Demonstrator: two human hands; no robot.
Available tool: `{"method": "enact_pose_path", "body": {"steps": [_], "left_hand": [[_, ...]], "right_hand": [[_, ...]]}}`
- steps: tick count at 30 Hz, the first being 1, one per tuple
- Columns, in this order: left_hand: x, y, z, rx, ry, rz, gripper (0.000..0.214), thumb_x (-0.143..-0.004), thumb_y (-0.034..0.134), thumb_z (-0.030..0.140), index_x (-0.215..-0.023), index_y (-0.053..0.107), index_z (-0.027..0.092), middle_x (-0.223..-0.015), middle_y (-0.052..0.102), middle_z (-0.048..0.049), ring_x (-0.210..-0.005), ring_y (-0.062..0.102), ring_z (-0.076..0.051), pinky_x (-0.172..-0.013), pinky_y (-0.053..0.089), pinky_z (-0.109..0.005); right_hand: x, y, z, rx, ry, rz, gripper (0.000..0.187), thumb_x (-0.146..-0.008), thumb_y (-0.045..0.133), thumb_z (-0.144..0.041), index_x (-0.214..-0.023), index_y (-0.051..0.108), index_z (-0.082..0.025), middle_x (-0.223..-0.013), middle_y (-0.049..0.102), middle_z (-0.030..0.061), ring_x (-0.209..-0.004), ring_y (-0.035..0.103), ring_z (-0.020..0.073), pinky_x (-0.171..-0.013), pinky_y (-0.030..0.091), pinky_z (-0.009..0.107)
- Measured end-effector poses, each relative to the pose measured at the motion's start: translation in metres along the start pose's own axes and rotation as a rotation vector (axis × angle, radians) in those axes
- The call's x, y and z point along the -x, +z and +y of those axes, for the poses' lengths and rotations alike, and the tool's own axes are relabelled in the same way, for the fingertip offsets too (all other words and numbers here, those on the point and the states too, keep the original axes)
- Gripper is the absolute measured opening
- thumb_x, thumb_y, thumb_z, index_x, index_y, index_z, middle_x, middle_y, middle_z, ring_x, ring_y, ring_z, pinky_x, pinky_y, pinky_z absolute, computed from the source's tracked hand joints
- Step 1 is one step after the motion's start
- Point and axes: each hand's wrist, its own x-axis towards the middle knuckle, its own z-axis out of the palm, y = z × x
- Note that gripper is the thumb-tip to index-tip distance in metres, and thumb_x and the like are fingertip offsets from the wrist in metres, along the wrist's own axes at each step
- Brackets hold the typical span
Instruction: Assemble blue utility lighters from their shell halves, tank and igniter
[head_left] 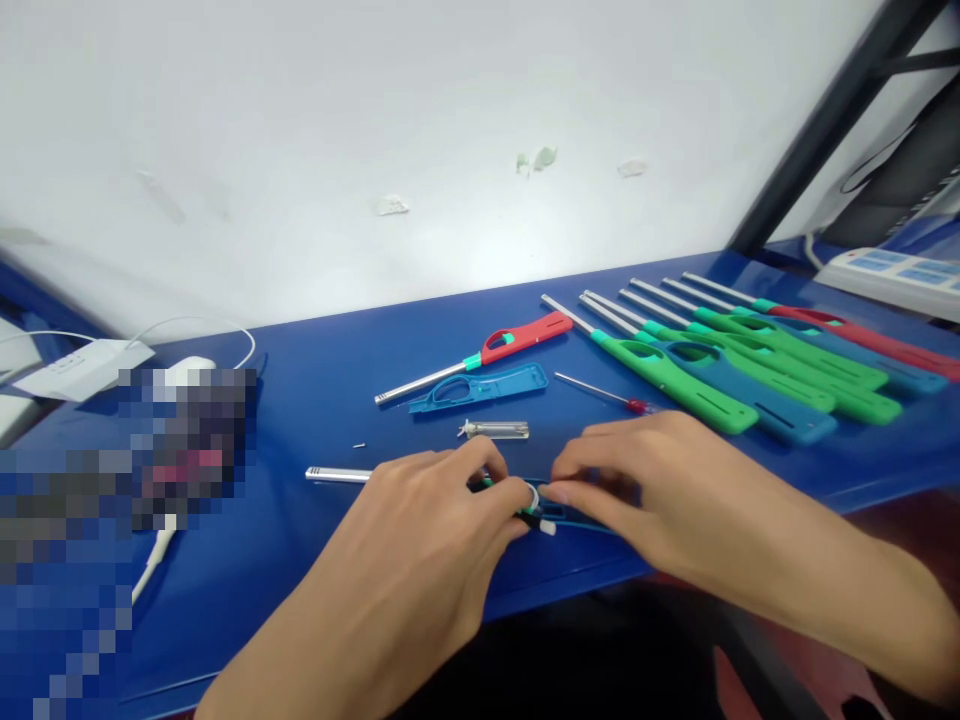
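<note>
My left hand (442,500) and my right hand (637,470) meet near the front edge of the blue table (315,390). Both pinch parts of an opened blue lighter (551,517) lying there; its metal tube (337,474) sticks out to the left from under my left hand. Small green, white and black inner parts show between my fingertips. Just beyond the hands lie a clear fuel cartridge (495,430), a blue lighter shell half (480,387) and a whole red lighter (480,357).
A row of several green, blue and red long lighters (750,350) lies at the right. A thin red-handled screwdriver (607,393) lies beside them. A white power strip (892,275) sits at far right, white boxes and cables at left. A white wall stands behind.
</note>
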Motion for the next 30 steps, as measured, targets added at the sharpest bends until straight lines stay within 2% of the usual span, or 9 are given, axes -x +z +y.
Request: {"method": "enact_pose_path", "body": {"steps": [2, 5, 9, 12, 18, 25, 30], "left_hand": [[0.0, -0.002, 0.001, -0.027, -0.006, -0.006, 0.022, -0.105, 0.052, 0.017, -0.11, 0.067, 0.033, -0.111, 0.069, 0.0035, -0.084, 0.068, -0.02, -0.068, 0.047, -0.036], [0.001, -0.004, 0.002, -0.043, -0.014, -0.007, 0.024, -0.104, 0.053, 0.016, -0.109, 0.068, 0.034, -0.108, 0.069, 0.0032, -0.081, 0.069, -0.019, -0.063, 0.044, -0.033], [0.001, -0.004, 0.003, -0.045, -0.01, 0.004, 0.024, -0.104, 0.052, 0.015, -0.106, 0.07, 0.031, -0.104, 0.07, 0.0013, -0.077, 0.068, -0.017, -0.064, 0.047, -0.029], [0.0, -0.004, 0.003, -0.043, -0.008, 0.007, 0.024, -0.104, 0.051, 0.015, -0.105, 0.07, 0.03, -0.103, 0.07, 0.0009, -0.075, 0.068, -0.016, -0.066, 0.049, -0.027], [0.001, -0.006, 0.004, -0.055, -0.007, -0.006, 0.024, -0.105, 0.05, 0.017, -0.108, 0.07, 0.029, -0.105, 0.07, -0.0001, -0.077, 0.068, -0.015, -0.067, 0.049, -0.026], [0.001, -0.008, 0.006, -0.09, -0.016, -0.034, 0.027, -0.104, 0.05, 0.014, -0.11, 0.07, 0.03, -0.108, 0.07, -0.0006, -0.082, 0.069, -0.016, -0.071, 0.05, -0.026], [0.0, -0.007, 0.005, -0.09, -0.021, -0.034, 0.027, -0.104, 0.05, 0.014, -0.111, 0.07, 0.031, -0.108, 0.07, -0.0001, -0.08, 0.068, -0.016, -0.069, 0.049, -0.026]], "right_hand": [[-0.007, -0.002, 0.0, 0.07, -0.069, -0.057, 0.016, -0.098, 0.069, -0.032, -0.085, 0.078, -0.031, -0.077, 0.079, -0.003, -0.069, 0.073, 0.0202, -0.067, 0.048, 0.032], [-0.018, -0.009, -0.001, 0.123, -0.132, -0.078, 0.015, -0.095, 0.071, -0.027, -0.082, 0.078, -0.03, -0.074, 0.078, -0.0019, -0.068, 0.072, 0.0201, -0.063, 0.045, 0.032], [-0.028, -0.018, -0.004, 0.154, -0.178, -0.17, 0.023, -0.095, 0.068, -0.027, -0.073, 0.073, -0.029, -0.067, 0.074, -0.0048, -0.054, 0.064, 0.0162, -0.054, 0.036, 0.031], [-0.031, -0.021, -0.005, 0.142, -0.208, -0.188, 0.022, -0.095, 0.068, -0.028, -0.073, 0.071, -0.029, -0.065, 0.072, -0.006, -0.053, 0.061, 0.0152, -0.051, 0.031, 0.031], [-0.033, -0.018, -0.01, 0.192, -0.208, -0.225, 0.024, -0.097, 0.066, -0.028, -0.074, 0.069, -0.027, -0.068, 0.074, -0.0042, -0.056, 0.065, 0.0164, -0.053, 0.033, 0.03], [-0.029, -0.015, -0.017, 0.25, -0.243, -0.155, 0.021, -0.089, 0.067, -0.014, -0.072, 0.072, -0.025, -0.064, 0.073, -0.0006, -0.058, 0.07, 0.019, -0.056, 0.039, 0.03], [-0.029, -0.014, -0.015, 0.251, -0.269, -0.089, 0.023, -0.088, 0.067, -0.015, -0.07, 0.073, -0.027, -0.059, 0.07, -0.0015, -0.055, 0.068, 0.0185, -0.056, 0.04, 0.03]]}}
